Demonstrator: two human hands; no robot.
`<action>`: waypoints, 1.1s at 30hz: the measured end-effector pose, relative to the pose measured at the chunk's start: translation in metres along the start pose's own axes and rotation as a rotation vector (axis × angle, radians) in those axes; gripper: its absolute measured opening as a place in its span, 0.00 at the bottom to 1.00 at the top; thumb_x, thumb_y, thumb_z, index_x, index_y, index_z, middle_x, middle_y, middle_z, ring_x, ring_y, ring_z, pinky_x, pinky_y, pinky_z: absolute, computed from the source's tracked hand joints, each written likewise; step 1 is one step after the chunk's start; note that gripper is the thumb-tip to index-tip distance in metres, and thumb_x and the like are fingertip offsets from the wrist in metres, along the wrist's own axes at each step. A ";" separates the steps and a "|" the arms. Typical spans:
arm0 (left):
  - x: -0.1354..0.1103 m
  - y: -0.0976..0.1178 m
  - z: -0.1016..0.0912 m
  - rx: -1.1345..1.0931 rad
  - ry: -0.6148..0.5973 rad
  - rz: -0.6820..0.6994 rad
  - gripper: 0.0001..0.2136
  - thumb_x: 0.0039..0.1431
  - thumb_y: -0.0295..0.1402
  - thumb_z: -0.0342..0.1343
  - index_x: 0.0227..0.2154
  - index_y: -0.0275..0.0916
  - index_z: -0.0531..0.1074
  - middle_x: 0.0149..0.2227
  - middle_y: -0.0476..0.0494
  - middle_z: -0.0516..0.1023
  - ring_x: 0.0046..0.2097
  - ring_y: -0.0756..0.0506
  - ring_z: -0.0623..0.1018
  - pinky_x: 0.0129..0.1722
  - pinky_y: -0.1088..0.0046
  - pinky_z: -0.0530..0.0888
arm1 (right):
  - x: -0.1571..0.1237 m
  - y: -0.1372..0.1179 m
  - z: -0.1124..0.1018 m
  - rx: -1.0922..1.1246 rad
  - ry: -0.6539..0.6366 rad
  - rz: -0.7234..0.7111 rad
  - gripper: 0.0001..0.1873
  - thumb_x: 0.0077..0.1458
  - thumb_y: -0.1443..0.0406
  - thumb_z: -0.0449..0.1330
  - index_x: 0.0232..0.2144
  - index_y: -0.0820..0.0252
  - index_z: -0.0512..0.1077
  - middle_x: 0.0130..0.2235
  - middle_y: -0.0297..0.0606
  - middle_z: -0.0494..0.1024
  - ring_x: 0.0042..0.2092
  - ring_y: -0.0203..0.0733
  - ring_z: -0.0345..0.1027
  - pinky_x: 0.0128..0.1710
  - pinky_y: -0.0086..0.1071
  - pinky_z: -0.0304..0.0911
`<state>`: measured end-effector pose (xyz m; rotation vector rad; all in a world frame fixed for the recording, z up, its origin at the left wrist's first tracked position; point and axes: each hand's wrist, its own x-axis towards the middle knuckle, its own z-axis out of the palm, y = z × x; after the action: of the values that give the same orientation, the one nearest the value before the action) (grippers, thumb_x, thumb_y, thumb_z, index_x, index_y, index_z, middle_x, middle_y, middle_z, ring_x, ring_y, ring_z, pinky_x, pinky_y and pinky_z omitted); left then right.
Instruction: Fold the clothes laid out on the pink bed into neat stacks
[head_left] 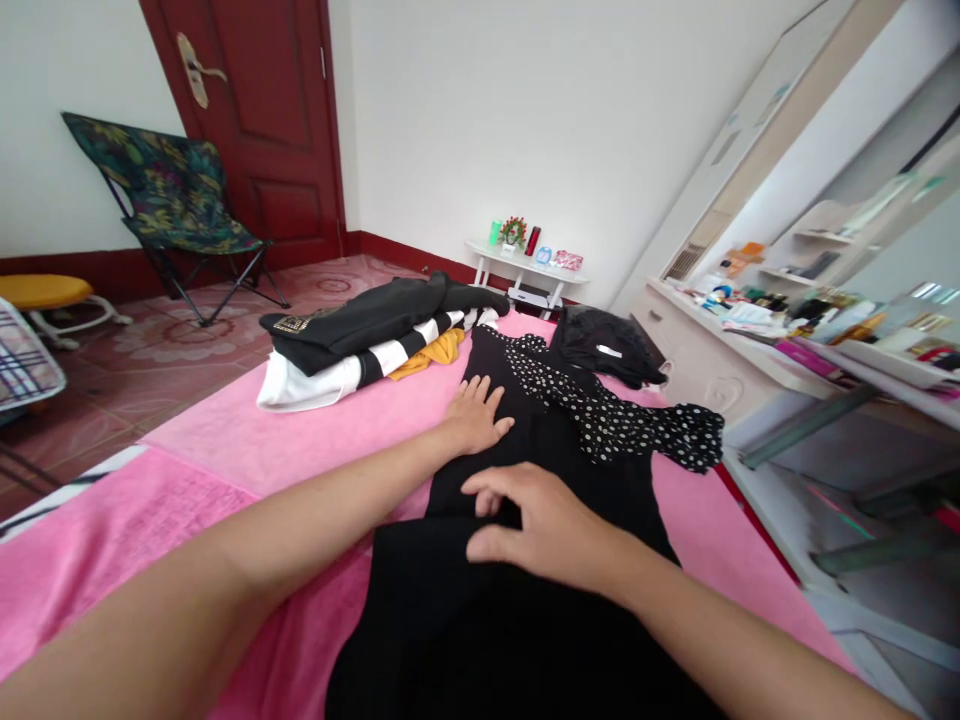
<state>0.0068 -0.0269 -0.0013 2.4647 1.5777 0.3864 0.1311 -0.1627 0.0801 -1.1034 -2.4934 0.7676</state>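
A black dress (547, 440) with white-dotted sleeves (622, 425) lies spread on a pink bed cover (202, 440). My left hand (474, 415) rests flat on the dress's left edge, fingers spread. Over the lower part of the dress is my right hand (529, 525), fingers bent and thumb apart, with nothing seen in it; whether it touches the fabric I cannot tell. Beyond my left hand lies a stack of clothes: a black garment (390, 315) on top, a black-and-white striped one (330, 380) and a yellow one (431, 355) beneath. Another black garment (607, 345) lies past the dotted sleeve.
A cluttered dressing table (724, 375) stands along the right side of the bed. Beyond the bed's far end is a small white table (529, 262) with a plant and other items. At the left are a folding chair (180, 195), a yellow stool (45, 291) and a red door (259, 120).
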 end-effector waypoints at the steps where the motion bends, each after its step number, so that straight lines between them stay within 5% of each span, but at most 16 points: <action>1: -0.007 0.000 -0.003 -0.014 -0.016 0.036 0.33 0.61 0.51 0.39 0.63 0.33 0.51 0.67 0.35 0.43 0.67 0.36 0.43 0.64 0.56 0.42 | -0.010 -0.009 0.005 0.005 -0.025 -0.003 0.20 0.48 0.57 0.65 0.43 0.56 0.73 0.38 0.36 0.77 0.40 0.41 0.69 0.44 0.32 0.61; 5: -0.048 -0.001 -0.024 -0.067 -0.173 0.192 0.36 0.58 0.56 0.41 0.64 0.38 0.50 0.67 0.38 0.38 0.66 0.35 0.40 0.63 0.53 0.43 | -0.043 -0.025 0.003 0.059 0.039 -0.064 0.08 0.48 0.70 0.61 0.34 0.58 0.73 0.35 0.34 0.75 0.39 0.37 0.68 0.46 0.32 0.59; 7: -0.074 -0.003 -0.038 -0.080 -0.274 0.264 0.39 0.55 0.59 0.44 0.64 0.41 0.48 0.67 0.39 0.34 0.66 0.33 0.37 0.63 0.50 0.43 | -0.060 -0.029 -0.004 0.136 0.046 -0.080 0.10 0.45 0.75 0.59 0.31 0.59 0.72 0.36 0.35 0.74 0.39 0.36 0.67 0.46 0.31 0.59; 10: -0.112 -0.006 -0.066 -0.137 -0.434 0.412 0.45 0.47 0.59 0.54 0.64 0.46 0.45 0.67 0.40 0.31 0.66 0.31 0.37 0.61 0.47 0.45 | -0.087 -0.037 -0.011 0.261 -0.140 -0.094 0.09 0.45 0.75 0.58 0.30 0.59 0.72 0.35 0.35 0.76 0.39 0.35 0.69 0.44 0.29 0.60; 13: -0.140 -0.003 -0.102 -0.213 -0.629 0.558 0.47 0.35 0.51 0.67 0.61 0.52 0.55 0.67 0.45 0.36 0.66 0.31 0.40 0.61 0.48 0.48 | -0.106 -0.035 -0.018 0.320 -0.216 -0.032 0.03 0.50 0.69 0.60 0.30 0.60 0.74 0.33 0.36 0.77 0.37 0.36 0.70 0.41 0.28 0.62; 17: -0.149 0.016 -0.145 -0.266 -0.844 0.624 0.23 0.41 0.39 0.67 0.45 0.51 0.76 0.60 0.46 0.64 0.60 0.37 0.63 0.58 0.62 0.62 | -0.109 0.010 -0.045 0.182 0.065 0.160 0.06 0.54 0.65 0.57 0.30 0.59 0.74 0.33 0.36 0.76 0.36 0.38 0.70 0.38 0.30 0.63; 20: -0.129 0.033 -0.150 -0.341 -0.946 0.548 0.15 0.51 0.39 0.61 0.43 0.45 0.77 0.42 0.45 0.80 0.43 0.44 0.79 0.44 0.72 0.73 | -0.102 0.074 -0.071 -0.068 0.393 0.223 0.07 0.54 0.66 0.55 0.29 0.59 0.73 0.35 0.38 0.76 0.39 0.40 0.70 0.40 0.33 0.63; 22: -0.104 0.040 -0.135 -0.337 -0.831 0.495 0.16 0.52 0.39 0.59 0.44 0.43 0.76 0.38 0.46 0.81 0.39 0.45 0.79 0.39 0.74 0.74 | -0.096 0.120 -0.087 -0.205 0.565 0.257 0.08 0.51 0.69 0.54 0.31 0.58 0.73 0.39 0.39 0.76 0.42 0.42 0.70 0.42 0.35 0.64; 27: -0.028 0.036 -0.060 -0.187 -0.070 0.273 0.24 0.55 0.39 0.54 0.55 0.41 0.66 0.58 0.42 0.66 0.57 0.41 0.68 0.56 0.67 0.64 | -0.068 0.201 -0.110 -0.374 0.658 0.382 0.16 0.46 0.75 0.50 0.34 0.58 0.74 0.39 0.38 0.78 0.43 0.43 0.71 0.49 0.39 0.62; 30: 0.000 0.022 -0.021 -0.057 0.023 0.066 0.32 0.59 0.46 0.47 0.62 0.33 0.54 0.65 0.35 0.50 0.65 0.37 0.53 0.61 0.59 0.54 | -0.046 0.221 -0.111 -0.362 0.523 0.450 0.20 0.46 0.73 0.55 0.43 0.60 0.72 0.46 0.40 0.77 0.48 0.43 0.70 0.52 0.37 0.60; 33: 0.009 0.010 0.002 0.022 0.051 0.053 0.34 0.61 0.53 0.38 0.63 0.34 0.52 0.66 0.35 0.47 0.66 0.36 0.46 0.63 0.54 0.46 | -0.028 0.224 -0.108 -0.467 0.337 0.524 0.32 0.43 0.70 0.61 0.54 0.58 0.65 0.54 0.42 0.70 0.54 0.45 0.65 0.53 0.36 0.58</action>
<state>0.0195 -0.0231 0.0008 2.5376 1.5461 0.4459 0.3323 -0.0206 0.0350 -1.9108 -2.1564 0.0752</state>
